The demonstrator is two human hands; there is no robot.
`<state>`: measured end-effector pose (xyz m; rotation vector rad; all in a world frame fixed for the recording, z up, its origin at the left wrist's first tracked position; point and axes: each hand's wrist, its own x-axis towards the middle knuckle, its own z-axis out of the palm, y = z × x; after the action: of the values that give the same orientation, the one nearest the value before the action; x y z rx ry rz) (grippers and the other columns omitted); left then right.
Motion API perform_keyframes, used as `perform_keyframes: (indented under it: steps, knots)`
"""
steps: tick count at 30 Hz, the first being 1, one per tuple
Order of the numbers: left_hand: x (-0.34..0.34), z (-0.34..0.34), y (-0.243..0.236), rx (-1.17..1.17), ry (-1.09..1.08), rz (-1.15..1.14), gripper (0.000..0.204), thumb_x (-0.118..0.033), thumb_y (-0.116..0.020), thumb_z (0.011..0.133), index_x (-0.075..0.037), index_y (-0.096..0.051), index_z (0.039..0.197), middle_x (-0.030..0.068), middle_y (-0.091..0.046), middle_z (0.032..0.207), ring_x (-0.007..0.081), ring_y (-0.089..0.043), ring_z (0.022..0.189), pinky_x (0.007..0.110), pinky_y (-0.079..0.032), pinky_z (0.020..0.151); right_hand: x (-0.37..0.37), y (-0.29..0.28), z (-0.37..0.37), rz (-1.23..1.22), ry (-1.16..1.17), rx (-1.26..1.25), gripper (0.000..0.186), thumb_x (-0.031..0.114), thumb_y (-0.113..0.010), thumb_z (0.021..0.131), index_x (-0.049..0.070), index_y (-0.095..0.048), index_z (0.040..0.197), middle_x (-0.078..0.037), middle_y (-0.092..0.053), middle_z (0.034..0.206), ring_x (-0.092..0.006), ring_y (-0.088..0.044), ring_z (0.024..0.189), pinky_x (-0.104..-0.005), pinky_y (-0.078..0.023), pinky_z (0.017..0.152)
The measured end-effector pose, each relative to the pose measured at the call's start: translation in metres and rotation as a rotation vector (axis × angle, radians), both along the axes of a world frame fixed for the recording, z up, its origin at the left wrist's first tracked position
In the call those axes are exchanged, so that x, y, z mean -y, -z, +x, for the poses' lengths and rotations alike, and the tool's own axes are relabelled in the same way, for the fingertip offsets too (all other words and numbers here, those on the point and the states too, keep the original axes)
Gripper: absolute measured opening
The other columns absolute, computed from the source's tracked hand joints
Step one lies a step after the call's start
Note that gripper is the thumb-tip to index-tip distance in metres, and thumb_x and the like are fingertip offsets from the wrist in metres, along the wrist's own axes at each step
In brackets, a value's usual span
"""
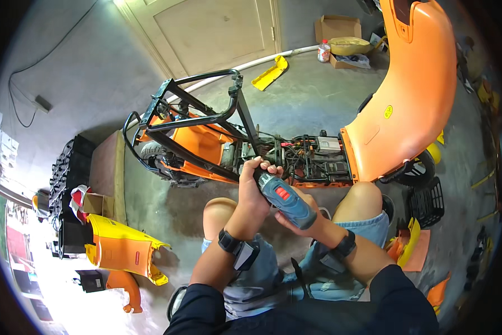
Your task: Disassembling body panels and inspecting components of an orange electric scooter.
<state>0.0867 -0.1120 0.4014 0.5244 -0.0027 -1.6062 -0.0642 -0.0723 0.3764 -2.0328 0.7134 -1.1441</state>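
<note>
A blue-grey cordless drill with a red switch on top is between my two hands, its nose pointing forward and left toward a partly stripped scooter. My right hand is closed round its grip, mostly hidden under the drill body. At the nose, my left hand curls its fingers round the chuck end; whether a bit sits there is hidden. Just beyond lies the scooter's open middle, with wiring and electrical boxes exposed. A black tubular frame rises at its left, and a large orange body panel stands at its right.
Yellow-and-orange panels lie on the floor at left, beside stacked black parts. A black plastic basket sits at right. Toward the back are a yellow piece, a cardboard box and a bottle.
</note>
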Motion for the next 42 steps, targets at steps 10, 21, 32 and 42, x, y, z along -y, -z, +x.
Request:
perform_keyframes:
  steps: [10,21,32,42]
  knots:
    - [0.003,0.001,0.005,0.085,0.059,-0.013,0.017,-0.016,-0.059,0.086,-0.01,-0.051,0.073,-0.0005,-0.055,0.068,0.0133,-0.057,0.066,0.034,-0.048,0.088,0.0,0.003,-0.005,0.008,0.015,0.005,0.052,0.008,-0.073,0.078,-0.001,-0.053,0.125,-0.017,-0.065,0.103,-0.0315,-0.067,0.088,-0.0361,-0.052,0.077]
    - [0.006,-0.001,0.005,0.011,0.026,-0.043,0.015,-0.016,-0.06,0.085,-0.012,-0.051,0.073,-0.0028,-0.054,0.068,0.0123,-0.057,0.064,0.034,-0.047,0.086,-0.01,0.016,0.002,0.288,-0.036,0.122,0.046,0.01,-0.071,0.084,-0.001,-0.053,0.125,-0.014,-0.064,0.104,-0.0238,-0.062,0.091,-0.0344,-0.05,0.082]
    - [0.006,-0.001,0.007,0.015,0.038,-0.037,0.015,-0.015,-0.06,0.085,-0.012,-0.051,0.073,-0.003,-0.054,0.068,0.0118,-0.057,0.065,0.034,-0.047,0.085,-0.009,0.011,0.0,0.281,-0.04,0.123,0.045,0.01,-0.07,0.084,-0.001,-0.054,0.124,-0.014,-0.064,0.101,-0.0246,-0.063,0.087,-0.0347,-0.05,0.08]
    - [0.004,-0.002,0.007,-0.011,0.034,-0.046,0.013,-0.015,-0.06,0.085,-0.012,-0.052,0.074,-0.0033,-0.055,0.069,0.0115,-0.057,0.065,0.033,-0.047,0.085,-0.008,0.011,0.0,0.232,-0.035,0.151,0.043,0.009,-0.071,0.082,-0.002,-0.055,0.121,-0.017,-0.063,0.103,-0.0284,-0.063,0.088,-0.0363,-0.05,0.079]
